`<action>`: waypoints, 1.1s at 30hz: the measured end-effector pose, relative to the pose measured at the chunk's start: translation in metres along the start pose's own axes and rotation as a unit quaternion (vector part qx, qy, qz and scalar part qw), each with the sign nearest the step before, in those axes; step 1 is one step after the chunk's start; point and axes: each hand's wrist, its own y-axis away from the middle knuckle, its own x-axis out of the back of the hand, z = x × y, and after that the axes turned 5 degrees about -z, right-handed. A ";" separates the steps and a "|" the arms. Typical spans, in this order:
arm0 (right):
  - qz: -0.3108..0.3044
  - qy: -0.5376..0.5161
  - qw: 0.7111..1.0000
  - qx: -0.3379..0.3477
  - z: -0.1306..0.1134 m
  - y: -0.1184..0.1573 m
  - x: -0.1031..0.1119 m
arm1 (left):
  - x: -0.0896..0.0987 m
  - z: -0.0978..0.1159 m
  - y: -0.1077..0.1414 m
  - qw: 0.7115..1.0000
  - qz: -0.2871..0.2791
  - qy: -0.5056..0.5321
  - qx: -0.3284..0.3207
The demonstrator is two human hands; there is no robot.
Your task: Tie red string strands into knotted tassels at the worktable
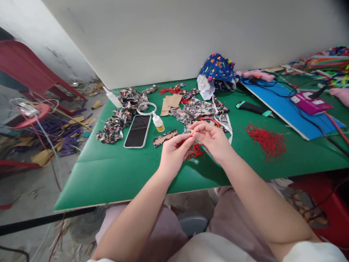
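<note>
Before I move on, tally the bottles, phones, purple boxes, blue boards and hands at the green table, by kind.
Bottles: 2 (tall bottle, short bottle)
Phone: 1
Purple box: 1
Blue board: 1
Hands: 2 (left hand, right hand)
Total: 7

The tabletop (100, 180) looks smooth and softly glossy, the phone screen (137, 131) glassy, the cards (173, 100) matt paper, the red threads (195, 151) dull.

Left hand (174, 150) meets right hand (214, 140) (both pinching).
</note>
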 end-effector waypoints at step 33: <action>0.042 -0.006 0.998 -0.041 0.006 -0.001 0.002 | 0.003 0.002 0.002 0.988 0.066 -0.129 -0.053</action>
